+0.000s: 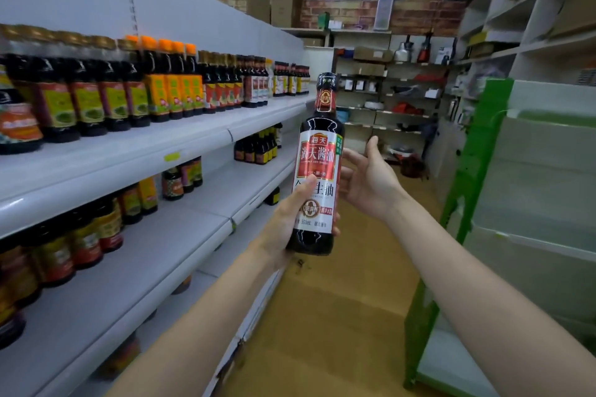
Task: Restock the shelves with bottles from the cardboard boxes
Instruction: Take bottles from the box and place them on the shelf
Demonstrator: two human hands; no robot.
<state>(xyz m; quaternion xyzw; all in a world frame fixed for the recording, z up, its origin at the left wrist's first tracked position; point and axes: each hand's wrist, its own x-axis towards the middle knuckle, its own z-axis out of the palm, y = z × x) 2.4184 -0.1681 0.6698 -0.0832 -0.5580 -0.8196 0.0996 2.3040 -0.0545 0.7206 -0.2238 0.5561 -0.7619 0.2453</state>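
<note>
My left hand (290,219) grips the full soy sauce bottle (317,171) low, centre frame, right hand (367,177) open beside it; looks heavy, slick, breakable, so I'd hold the labelled body, not the neck.

a tall dark glass soy sauce bottle with a red and white label and a dark sealed cap (317,167) stands upright in mid-air in the aisle, label toward the camera. to its left run long white metal shelves (135,151), their tiers partly lined with rows of similar dark labelled bottles (106,97).
</note>
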